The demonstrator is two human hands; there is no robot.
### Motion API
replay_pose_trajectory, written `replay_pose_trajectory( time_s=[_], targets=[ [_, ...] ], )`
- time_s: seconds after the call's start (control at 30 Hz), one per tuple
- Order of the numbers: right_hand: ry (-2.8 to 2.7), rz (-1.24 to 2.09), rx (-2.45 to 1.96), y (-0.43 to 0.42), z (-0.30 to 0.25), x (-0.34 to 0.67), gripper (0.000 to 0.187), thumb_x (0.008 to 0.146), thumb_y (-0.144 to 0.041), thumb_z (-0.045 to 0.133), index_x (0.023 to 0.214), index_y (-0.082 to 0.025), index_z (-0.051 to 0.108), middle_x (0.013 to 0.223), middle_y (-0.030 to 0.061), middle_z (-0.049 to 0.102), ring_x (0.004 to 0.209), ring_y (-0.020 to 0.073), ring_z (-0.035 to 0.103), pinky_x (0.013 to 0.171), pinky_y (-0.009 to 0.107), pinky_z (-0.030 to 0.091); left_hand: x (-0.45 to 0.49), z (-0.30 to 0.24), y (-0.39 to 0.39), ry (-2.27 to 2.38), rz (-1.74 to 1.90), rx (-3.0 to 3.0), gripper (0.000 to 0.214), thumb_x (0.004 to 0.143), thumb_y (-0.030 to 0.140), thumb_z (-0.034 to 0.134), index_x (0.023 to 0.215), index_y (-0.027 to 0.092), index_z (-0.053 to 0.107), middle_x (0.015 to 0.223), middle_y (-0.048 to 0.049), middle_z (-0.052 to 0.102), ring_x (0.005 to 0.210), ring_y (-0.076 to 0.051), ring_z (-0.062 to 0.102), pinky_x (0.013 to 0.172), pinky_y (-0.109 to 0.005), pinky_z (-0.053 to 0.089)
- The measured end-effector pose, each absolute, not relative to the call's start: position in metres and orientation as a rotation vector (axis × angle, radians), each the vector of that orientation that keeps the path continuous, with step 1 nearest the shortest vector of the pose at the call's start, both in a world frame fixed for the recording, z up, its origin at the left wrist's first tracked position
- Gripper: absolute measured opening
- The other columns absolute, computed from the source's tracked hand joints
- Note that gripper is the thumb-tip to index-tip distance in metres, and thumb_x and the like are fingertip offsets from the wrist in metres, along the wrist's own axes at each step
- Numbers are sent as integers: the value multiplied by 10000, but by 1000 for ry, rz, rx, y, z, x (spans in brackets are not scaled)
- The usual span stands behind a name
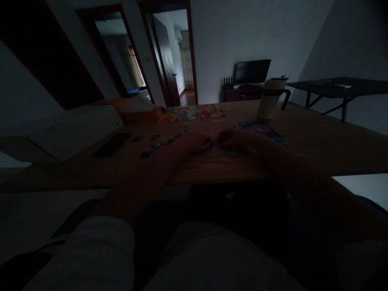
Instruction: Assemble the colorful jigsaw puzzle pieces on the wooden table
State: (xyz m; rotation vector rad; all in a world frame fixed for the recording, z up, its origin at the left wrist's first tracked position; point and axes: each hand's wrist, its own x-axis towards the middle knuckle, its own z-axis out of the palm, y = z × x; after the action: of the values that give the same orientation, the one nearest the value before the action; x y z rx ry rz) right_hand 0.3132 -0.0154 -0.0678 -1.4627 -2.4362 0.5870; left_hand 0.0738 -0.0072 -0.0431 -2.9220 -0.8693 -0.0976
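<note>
Both hands meet low over the wooden table, and the light is very dim. My left hand (197,142) has its fingers curled and pressed together at a small bluish jigsaw puzzle piece (215,144). From the other side my right hand (233,138) pinches at the same spot, its fingertips closed. The fingers partly hide the piece. More puzzle pieces (156,145) lie scattered left of my left hand, some under or behind the forearm. Just beyond my right hand is a colourful flat puzzle picture (260,128), partly covered by the wrist.
A dark flat object (112,144) lies on the table (209,171) at the left, beside a white box (75,129). Colourful printed sheets (192,113) lie at the back, near an orange container (141,115). A tall handled mug (270,99) stands at the back right.
</note>
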Motion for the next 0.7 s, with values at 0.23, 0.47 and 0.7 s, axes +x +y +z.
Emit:
replay_pose_trajectory(
  time_s=[0.23, 0.47, 0.7],
  targets=[
    [-2444, 555, -1443, -10, -72, 315, 278, 824, -278, 700, 1084, -191, 744, 1117, 72, 755, 950, 223, 705, 833, 301, 550, 73, -50, -2, -810, -165, -3039, 326, 894, 377, 543, 1104, 235, 748, 1055, -61, 735, 951, -239, 666, 878, -342, 474],
    [-2431, 532, -1486, -12, -71, 315, 277, 824, -295, 710, 1088, -220, 747, 1124, 68, 754, 981, 246, 698, 869, 336, 555, 73, -52, -1, -756, -222, -3117, 388, 892, 313, 536, 1236, 289, 715, 1239, -46, 687, 1134, -254, 628, 1022, -368, 445],
    [-2396, 521, -1484, -10, -73, 316, 319, 784, -315, 759, 1088, -219, 753, 1164, 74, 741, 1004, 259, 696, 921, 361, 542, 73, -56, 5, -732, -212, -3123, 425, 886, 277, 540, 1279, 325, 692, 1280, -16, 683, 1183, -253, 612, 1071, -385, 423]
  ],
)
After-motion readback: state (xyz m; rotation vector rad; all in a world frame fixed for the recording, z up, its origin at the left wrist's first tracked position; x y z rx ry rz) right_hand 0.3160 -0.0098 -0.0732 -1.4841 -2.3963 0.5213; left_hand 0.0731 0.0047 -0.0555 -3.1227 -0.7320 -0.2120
